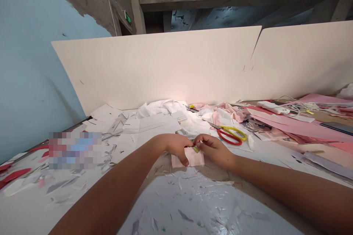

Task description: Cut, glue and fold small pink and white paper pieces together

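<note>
A small pale pink piece of cloth or paper [196, 159] lies flat on the table in front of me. My left hand [177, 147] is closed on its left side, with the thumb pressed on top and the other fingers mostly hidden behind it. At the piece's upper edge my right hand [211, 148] pinches with thumb and forefinger. A small olive-green strip [196, 149] shows right under those fingertips. Just beyond my right hand rest scissors [232, 142] with one red and one yellow handle, touched by neither hand.
White sheets [157, 125] and crumpled white scraps [164, 107] lie behind my hands. Pink sheets [292, 126], a white power strip [273, 108] and a dark phone-like slab [338, 128] are at the right. A white panel [165, 69] stands along the back. Paper bits litter the tabletop.
</note>
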The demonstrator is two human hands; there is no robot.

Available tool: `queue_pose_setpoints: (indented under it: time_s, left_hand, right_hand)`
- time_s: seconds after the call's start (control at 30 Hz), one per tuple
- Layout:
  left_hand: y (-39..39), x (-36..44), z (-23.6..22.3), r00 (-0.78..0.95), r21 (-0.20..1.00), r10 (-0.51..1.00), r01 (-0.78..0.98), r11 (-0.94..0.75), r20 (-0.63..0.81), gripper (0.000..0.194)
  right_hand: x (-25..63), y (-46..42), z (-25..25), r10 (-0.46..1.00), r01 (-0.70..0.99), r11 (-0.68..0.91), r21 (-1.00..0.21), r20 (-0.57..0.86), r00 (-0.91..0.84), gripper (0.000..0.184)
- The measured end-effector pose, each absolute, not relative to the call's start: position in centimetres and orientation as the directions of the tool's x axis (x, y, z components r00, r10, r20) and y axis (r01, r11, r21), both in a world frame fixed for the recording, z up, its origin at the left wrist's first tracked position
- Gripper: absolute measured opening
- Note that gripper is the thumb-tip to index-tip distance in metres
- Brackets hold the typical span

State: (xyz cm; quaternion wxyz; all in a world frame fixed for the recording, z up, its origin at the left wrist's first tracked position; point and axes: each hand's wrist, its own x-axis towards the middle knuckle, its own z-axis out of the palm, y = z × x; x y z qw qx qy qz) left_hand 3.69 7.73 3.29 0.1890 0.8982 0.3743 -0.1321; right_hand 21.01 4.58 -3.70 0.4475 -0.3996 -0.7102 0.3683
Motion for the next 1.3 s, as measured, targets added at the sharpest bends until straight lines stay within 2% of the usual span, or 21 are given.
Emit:
queue_pose_setpoints:
  time_s: [0.23, 0.5, 0.57, 0.67, 0.77, 1.0, 1.13, 1.3]
  left_hand:
    - [7.7, 3.3, 3.6, 0.697, 0.298, 0.610, 0.714, -0.633, -0.376, 0.031]
    - [8.2, 2.8, 3.7, 0.725, 0.414, 0.554, 0.689, -0.595, -0.409, 0.032]
    - [8.2, 2.8, 3.7, 0.729, 0.428, 0.542, 0.684, -0.591, -0.417, 0.030]
    - [8.4, 2.7, 3.6, 0.731, 0.442, 0.530, 0.683, -0.582, -0.430, 0.027]
    - [8.5, 2.7, 3.4, 0.732, 0.470, 0.523, 0.681, -0.561, -0.437, 0.028]
    - [8.8, 2.4, 3.2, 0.737, 0.517, 0.511, 0.675, -0.527, -0.442, 0.026]
    - [9.0, 2.2, 3.3, 0.716, 0.548, 0.526, 0.694, -0.467, -0.459, 0.026]
    - [8.9, 2.4, 3.3, 0.716, 0.572, 0.513, 0.693, -0.440, -0.473, 0.026]
  right_hand:
    - [21.1, 4.9, -4.3, 0.911, 0.269, 0.381, -0.884, 0.309, -0.275, 0.023]
    - [21.1, 4.8, -4.4, 0.894, 0.345, 0.442, -0.828, 0.374, -0.248, 0.023]
    - [21.2, 4.5, -4.2, 0.869, 0.389, 0.492, -0.779, 0.413, -0.272, 0.019]
    - [21.2, 4.1, -3.7, 0.793, 0.465, 0.609, -0.643, 0.482, -0.372, 0.015]
    - [21.1, 3.9, -3.4, 0.748, 0.510, 0.663, -0.548, 0.487, -0.450, 0.014]
    - [21.1, 4.0, -3.2, 0.749, 0.473, 0.662, -0.582, 0.482, -0.455, 0.016]
    - [21.1, 4.0, -3.3, 0.724, 0.477, 0.690, -0.544, 0.525, -0.448, 0.023]
    - [21.2, 3.9, -3.6, 0.730, 0.472, 0.679, -0.562, 0.582, -0.358, 0.013]
